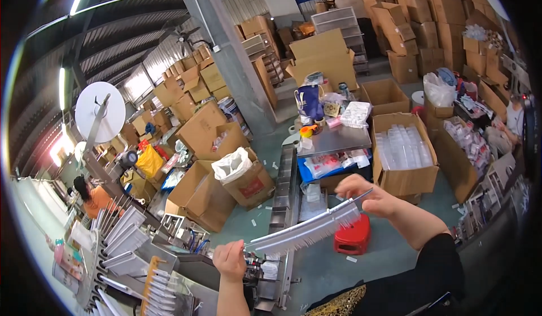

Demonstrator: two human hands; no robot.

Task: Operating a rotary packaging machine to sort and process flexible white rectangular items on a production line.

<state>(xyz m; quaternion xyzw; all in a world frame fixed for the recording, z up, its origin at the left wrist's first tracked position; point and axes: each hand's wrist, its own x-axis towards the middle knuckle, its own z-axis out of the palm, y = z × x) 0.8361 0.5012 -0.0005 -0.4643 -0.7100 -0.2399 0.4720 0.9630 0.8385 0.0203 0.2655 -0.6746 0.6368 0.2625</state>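
Note:
Between my two hands stretches a long, slightly bowed white strip [307, 228] with fine bristle-like pieces along its lower edge; its exact kind is unclear. My left hand [230, 260] is closed on its lower left end. At the raised right end, my right hand [368, 195] pinches a thin dark tip with thumb and fingers. Beneath the left hand lies machinery. Below and beyond the right end of the strip, a red stool [352, 234] stands on the floor. At the lower left, a rack [151, 285] carries several similar white pieces.
A metal-topped table [333, 141] holds bags and small items ahead. Right of it, an open carton [403, 183] contains clear plastic pieces. A narrow metal conveyor [282, 203] runs toward me. Another carton with a white liner [234, 163] stands left. A person in orange [99, 203] is far left.

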